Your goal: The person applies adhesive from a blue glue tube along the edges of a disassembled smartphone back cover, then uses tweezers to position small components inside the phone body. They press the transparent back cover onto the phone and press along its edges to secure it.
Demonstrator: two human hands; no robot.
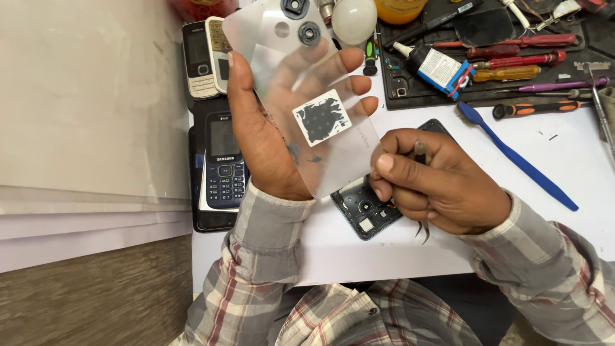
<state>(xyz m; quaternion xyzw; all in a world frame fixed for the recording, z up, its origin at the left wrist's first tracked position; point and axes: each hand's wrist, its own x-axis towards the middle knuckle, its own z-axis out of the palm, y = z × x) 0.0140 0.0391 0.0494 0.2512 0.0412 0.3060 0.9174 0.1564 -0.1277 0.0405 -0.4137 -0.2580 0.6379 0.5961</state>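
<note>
My left hand [275, 128] holds up a clear plastic phone back cover [307, 83], palm behind it. The cover has round camera rings near its top and a square black-and-white sticker [321, 117] in its middle. My right hand [435, 182] is closed around metal tweezers [423, 229], whose tips stick out below the fist. That hand's thumb presses against the cover's lower right edge. Under both hands lies an opened dark smartphone [368, 208] with its inner parts showing.
Several keypad phones [221, 160] lie stacked at the left beside pale boards [90, 128]. A dark mat [487, 51] at the back holds screwdrivers, a glue bottle [435, 67] and tools. A blue brush [519, 157] lies on the white table. A white bulb [353, 19] stands behind the cover.
</note>
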